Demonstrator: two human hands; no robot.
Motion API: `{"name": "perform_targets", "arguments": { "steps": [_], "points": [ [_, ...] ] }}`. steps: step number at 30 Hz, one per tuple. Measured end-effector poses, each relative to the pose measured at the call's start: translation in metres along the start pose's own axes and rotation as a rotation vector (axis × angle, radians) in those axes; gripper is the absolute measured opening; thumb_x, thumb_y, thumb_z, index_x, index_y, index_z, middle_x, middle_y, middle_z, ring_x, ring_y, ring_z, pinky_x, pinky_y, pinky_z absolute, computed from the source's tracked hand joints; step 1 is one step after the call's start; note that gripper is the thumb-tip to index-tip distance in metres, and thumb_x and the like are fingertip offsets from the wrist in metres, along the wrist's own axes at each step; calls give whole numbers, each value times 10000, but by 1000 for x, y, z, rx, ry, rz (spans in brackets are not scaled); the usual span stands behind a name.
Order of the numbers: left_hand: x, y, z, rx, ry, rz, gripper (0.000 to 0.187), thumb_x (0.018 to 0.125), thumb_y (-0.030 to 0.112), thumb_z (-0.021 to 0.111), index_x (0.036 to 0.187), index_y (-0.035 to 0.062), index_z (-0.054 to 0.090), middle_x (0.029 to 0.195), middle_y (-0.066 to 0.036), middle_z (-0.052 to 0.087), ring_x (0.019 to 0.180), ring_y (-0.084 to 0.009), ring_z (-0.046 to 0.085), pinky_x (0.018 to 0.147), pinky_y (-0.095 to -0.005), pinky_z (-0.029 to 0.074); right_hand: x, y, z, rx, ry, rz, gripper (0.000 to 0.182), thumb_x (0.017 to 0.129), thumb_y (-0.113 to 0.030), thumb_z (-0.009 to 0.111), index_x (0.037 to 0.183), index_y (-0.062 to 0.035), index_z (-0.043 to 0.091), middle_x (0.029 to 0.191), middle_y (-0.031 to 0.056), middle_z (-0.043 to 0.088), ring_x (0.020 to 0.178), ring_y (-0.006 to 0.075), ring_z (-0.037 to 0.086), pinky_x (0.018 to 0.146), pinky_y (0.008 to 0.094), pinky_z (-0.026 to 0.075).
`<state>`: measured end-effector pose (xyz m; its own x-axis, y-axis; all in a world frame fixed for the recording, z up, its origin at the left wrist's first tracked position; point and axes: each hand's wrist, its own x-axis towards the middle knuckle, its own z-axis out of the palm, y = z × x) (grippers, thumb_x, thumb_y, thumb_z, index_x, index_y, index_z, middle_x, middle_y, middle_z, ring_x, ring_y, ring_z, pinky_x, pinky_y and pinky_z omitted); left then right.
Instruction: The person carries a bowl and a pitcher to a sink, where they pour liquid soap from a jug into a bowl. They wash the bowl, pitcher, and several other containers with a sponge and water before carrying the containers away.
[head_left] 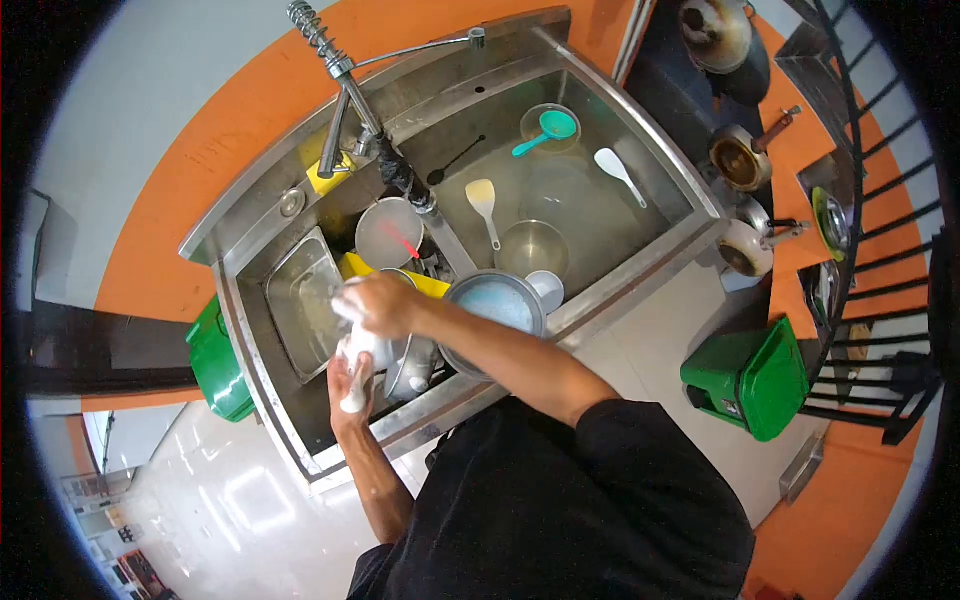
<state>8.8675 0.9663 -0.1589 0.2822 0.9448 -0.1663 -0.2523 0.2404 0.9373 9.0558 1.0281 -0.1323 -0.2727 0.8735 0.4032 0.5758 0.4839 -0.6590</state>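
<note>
Over the left basin of the steel sink, my left hand (350, 388) is closed around a white utensil (353, 399) whose handle end points down. My right hand (385, 302) is at the utensil's upper part, its fingers closed on a white, foamy thing (348, 303) too blurred to name. A grey basin of soapy water (495, 303) stands under my right forearm. Near my hands are a metal pot (409, 372), a round bowl (388, 232) with a red utensil (401, 240), and a rectangular steel tray (305, 300).
The right basin holds a teal ladle (558, 125), a white rice paddle (620, 177), a yellowish paddle (481, 198) and a metal bowl (535, 251). A spring faucet (350, 90) rises behind. Green bins (748, 378) and a rack with pans (740, 157) stand at the right.
</note>
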Motion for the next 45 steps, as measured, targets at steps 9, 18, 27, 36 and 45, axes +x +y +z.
{"name": "perform_targets", "arguments": {
  "steps": [9, 18, 27, 36, 45],
  "points": [
    [-69, 56, -4, 926, 262, 126, 120, 807, 24, 740, 910, -25, 702, 776, -93, 675, 669, -175, 603, 653, -296, 475, -97, 107, -127, 23, 168, 474, 298, 765, -47, 673, 1062, -25, 692, 1007, 179, 711, 901, 321, 688, 807, 397, 528],
    [-151, -8, -155, 1845, 745, -185, 183, 824, 135, 622, 956, 139, 748, 932, -63, 689, 953, -258, 617, 854, -464, 455, -221, 311, -80, -770, -553, 756, 284, 888, -241, 581, 984, 6, 684, 1042, 261, 670, 1009, 431, 637, 877, 489, 516],
    [-177, 0, -165, 1765, 774, -287, 261, 806, 198, 680, 1052, 121, 723, 1030, -85, 689, 1029, -285, 597, 922, -471, 439, -224, 318, -61, -700, -501, 759, 357, 946, -264, 452, 958, 1, 690, 1046, 253, 671, 1030, 411, 637, 888, 513, 502],
    [-103, 29, -83, 1173, 885, 367, 285, 847, 46, 681, 1130, 44, 647, 1071, -142, 668, 990, -300, 638, 857, -392, 506, -144, 160, -146, -961, -162, 342, 338, 696, -215, 775, 1002, -115, 674, 1030, 146, 659, 914, 387, 648, 820, 468, 552],
    [24, 8, 79, 203, 46, 155, 533, 890, 188, 715, 1339, 12, 489, 1222, -116, 601, 1047, -172, 601, 869, -314, 505, -66, 27, -113, -142, 118, 566, 206, 719, -186, 731, 826, -32, 646, 777, 163, 636, 670, 318, 641, 621, 401, 505]
  ]
}}
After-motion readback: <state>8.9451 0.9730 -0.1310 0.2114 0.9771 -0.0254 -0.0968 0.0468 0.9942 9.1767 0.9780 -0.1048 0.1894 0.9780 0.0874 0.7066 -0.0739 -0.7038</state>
